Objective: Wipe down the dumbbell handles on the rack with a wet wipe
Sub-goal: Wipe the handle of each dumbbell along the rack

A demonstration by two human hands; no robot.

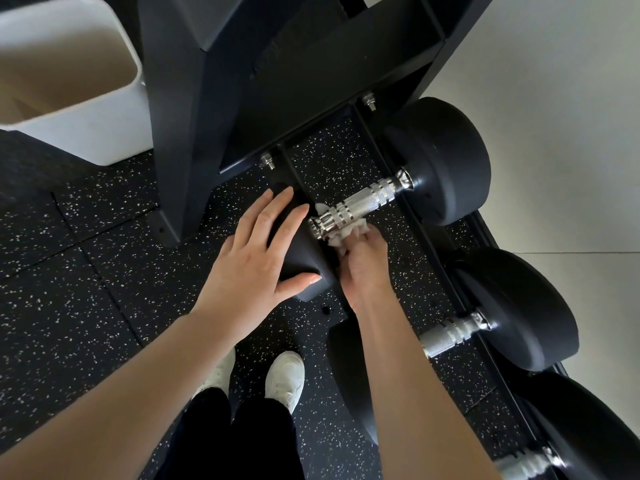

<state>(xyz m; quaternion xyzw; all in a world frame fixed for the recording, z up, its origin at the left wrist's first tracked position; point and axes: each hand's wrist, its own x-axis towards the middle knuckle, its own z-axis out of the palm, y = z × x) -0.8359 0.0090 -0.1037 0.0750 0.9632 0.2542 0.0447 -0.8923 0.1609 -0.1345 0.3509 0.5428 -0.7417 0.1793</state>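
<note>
On the rack (429,233), the top dumbbell's handle (360,202) is the landmark, and the step in hand looks like rubbing its near end. Left of the handle, the left hand (256,251) lies flat with straight, spread fingers on the near weight (304,261), gripping nothing; it should press firmly so the dumbbell cannot roll. Just below the handle's near end, the right hand (363,258) reaches up from under, fingers curled around the bunched wet wipe (341,235), pressed against the metal. To do it well, wrap the wipe round and slide toward the far weight (446,161), twisting through the ridged grip. Right of and below it, the next handle (453,332) waits.
</note>
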